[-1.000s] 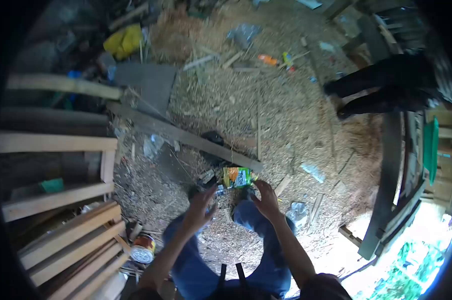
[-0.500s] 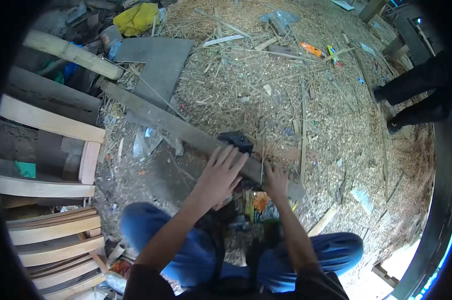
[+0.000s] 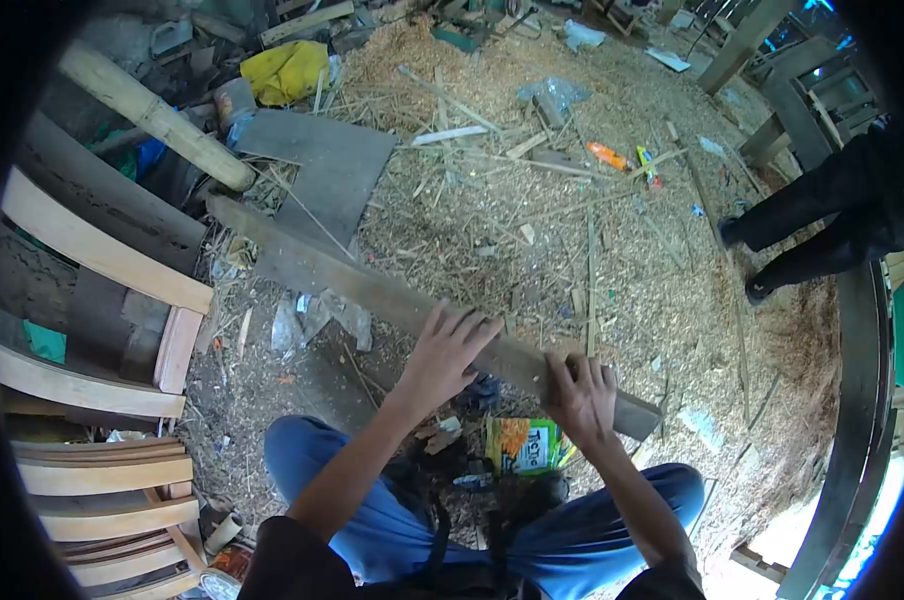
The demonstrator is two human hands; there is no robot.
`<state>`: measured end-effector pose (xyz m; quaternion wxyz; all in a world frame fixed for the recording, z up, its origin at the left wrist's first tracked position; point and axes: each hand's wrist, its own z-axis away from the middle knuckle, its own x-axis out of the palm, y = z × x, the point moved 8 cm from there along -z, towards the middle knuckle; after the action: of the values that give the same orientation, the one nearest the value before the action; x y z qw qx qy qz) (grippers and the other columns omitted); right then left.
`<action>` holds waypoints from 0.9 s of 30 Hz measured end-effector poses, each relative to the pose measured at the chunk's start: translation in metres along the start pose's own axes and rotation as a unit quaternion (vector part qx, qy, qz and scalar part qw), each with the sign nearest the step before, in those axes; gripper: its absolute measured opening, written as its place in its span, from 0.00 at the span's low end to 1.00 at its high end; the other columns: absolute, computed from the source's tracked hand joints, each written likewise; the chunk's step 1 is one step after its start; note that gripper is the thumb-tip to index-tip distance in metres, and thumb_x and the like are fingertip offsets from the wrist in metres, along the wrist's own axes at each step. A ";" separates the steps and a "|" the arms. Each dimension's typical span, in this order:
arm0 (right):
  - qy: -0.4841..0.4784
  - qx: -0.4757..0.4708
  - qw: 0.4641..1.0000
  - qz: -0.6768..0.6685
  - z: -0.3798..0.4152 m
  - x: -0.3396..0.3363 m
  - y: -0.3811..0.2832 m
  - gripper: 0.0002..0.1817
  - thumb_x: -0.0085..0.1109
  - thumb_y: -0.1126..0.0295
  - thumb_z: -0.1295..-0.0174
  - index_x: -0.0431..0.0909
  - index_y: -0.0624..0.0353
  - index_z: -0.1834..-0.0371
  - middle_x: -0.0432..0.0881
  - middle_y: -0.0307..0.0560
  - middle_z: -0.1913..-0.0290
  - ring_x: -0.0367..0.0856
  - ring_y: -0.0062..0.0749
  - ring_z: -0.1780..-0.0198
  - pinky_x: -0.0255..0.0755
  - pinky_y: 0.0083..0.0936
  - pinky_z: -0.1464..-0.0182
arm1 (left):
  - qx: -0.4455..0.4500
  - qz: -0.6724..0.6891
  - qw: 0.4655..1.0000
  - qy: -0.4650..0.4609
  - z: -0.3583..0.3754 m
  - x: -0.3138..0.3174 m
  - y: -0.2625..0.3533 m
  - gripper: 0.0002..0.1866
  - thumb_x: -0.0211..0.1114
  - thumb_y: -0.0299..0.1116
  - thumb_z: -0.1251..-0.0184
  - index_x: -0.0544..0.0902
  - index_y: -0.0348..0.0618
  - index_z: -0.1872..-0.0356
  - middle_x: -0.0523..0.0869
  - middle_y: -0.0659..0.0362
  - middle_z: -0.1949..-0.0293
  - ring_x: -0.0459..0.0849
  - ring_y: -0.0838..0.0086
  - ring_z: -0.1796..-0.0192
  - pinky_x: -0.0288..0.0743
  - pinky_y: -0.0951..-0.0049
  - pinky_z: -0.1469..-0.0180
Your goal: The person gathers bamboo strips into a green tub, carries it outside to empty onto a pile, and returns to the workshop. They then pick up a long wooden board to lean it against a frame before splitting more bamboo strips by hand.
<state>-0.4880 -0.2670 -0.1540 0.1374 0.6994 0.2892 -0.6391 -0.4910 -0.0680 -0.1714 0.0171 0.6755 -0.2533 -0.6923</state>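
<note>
A long wooden plank (image 3: 372,287) slants across the view from upper left to lower right, in front of my bent knees. My left hand (image 3: 442,360) grips it near its middle, fingers over the far edge. Closer to its right end, my right hand (image 3: 584,400) is wrapped round it with bent fingers. Below the plank, between my hands and legs, a dark object (image 3: 482,392) is partly hidden. A green and yellow snack packet (image 3: 524,446) lies between my knees.
Curved wooden pieces (image 3: 102,398) are stacked at the left, near a bamboo pole (image 3: 162,120). A dark flat sheet (image 3: 337,165) and a yellow bag (image 3: 284,72) lie ahead. Another person's legs (image 3: 822,210) stand at the right. Wood shavings and scraps cover the ground.
The plank's near end has shifted right, with my right hand moving right along with it. The dark object, earlier visible beyond the plank, now shows on its near side. The view has tilted up slightly.
</note>
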 end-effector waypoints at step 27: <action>-0.312 0.028 0.910 -0.270 0.029 0.113 0.008 0.28 0.52 0.42 0.23 0.77 0.62 0.50 0.87 0.63 0.63 0.87 0.66 0.60 0.77 0.58 0.61 | -0.121 -0.107 0.986 -0.029 0.071 0.036 -0.018 0.41 0.80 0.37 0.48 0.77 0.61 0.29 0.80 0.60 0.32 0.73 0.60 0.25 0.47 0.42 0.15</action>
<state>-0.5056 -0.2635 -0.2693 0.0231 0.3629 0.3913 -0.8454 -0.5556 -0.0421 -0.2141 0.0173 0.6713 -0.0946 -0.7349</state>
